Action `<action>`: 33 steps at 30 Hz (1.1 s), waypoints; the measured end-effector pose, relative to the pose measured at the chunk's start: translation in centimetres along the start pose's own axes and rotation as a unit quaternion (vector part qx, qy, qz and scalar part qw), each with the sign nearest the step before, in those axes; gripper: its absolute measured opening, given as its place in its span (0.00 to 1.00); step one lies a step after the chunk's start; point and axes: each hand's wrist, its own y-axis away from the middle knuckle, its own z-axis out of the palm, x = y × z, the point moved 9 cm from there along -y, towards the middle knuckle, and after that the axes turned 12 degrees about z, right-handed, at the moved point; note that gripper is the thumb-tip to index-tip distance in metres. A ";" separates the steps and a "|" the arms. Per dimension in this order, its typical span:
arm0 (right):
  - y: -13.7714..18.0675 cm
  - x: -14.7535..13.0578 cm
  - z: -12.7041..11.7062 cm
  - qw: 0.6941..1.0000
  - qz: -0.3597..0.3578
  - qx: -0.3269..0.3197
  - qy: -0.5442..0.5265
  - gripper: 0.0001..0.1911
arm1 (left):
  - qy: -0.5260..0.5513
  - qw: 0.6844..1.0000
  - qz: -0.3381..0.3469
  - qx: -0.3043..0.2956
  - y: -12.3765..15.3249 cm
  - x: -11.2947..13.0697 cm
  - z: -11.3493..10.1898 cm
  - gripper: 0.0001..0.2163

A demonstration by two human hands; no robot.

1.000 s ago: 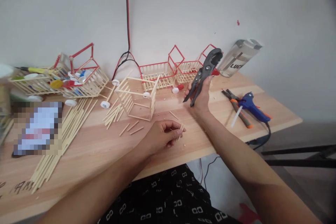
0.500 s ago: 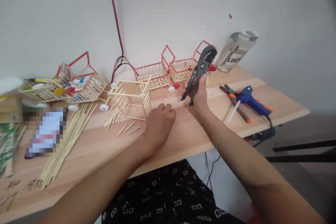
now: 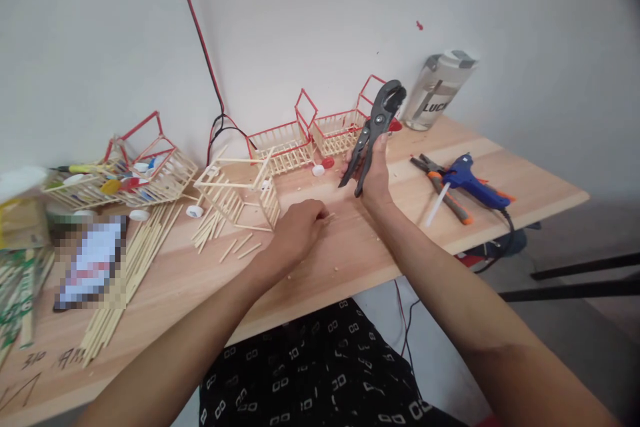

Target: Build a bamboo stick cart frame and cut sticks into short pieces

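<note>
My right hand [image 3: 376,173] is wrapped round a dark grey pipe cutter [image 3: 379,121], its curved jaw pointing up and its handle ends towards the tabletop. Low over the wood, my left hand [image 3: 303,223] is closed, with the pale tip of a short wooden stick [image 3: 329,217] showing at its fingertips. Just left of that hand stands a half-built stick frame [image 3: 250,193] with slatted sides. A few short cut sticks [image 3: 243,245] lie in front of the frame.
Small stick carts with red rims [image 3: 280,140] line the wall, some holding bottle caps. Long sticks [image 3: 130,273] lie at left. Pliers [image 3: 445,193], a blue glue gun [image 3: 470,183] and a clear bottle [image 3: 437,93] are at right. A cord [image 3: 195,27] runs down the wall.
The stick tip now shows at my left fingertips, and that hand has turned slightly. My right hand keeps hold of the pipe cutter. The view has shifted a little.
</note>
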 end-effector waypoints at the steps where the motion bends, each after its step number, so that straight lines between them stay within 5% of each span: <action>1: 0.0 0.1 0.0 1.000 0.000 0.003 0.000 0.33 | 0.108 0.994 -0.028 0.012 0.2 -0.4 0.1 0.05; 5: -0.1 0.5 -0.1 1.000 0.008 0.008 -0.011 0.32 | 0.457 0.880 -0.130 0.002 1.5 -0.9 2.0 0.09; 9: 0.0 0.6 0.2 1.000 0.004 -0.005 -0.027 0.32 | 0.546 0.823 -0.157 0.009 2.3 -1.1 3.0 0.12; 33: -0.4 1.5 0.6 1.000 0.004 -0.013 -0.012 0.34 | 0.564 0.799 -0.198 0.067 3.9 -2.2 3.9 0.07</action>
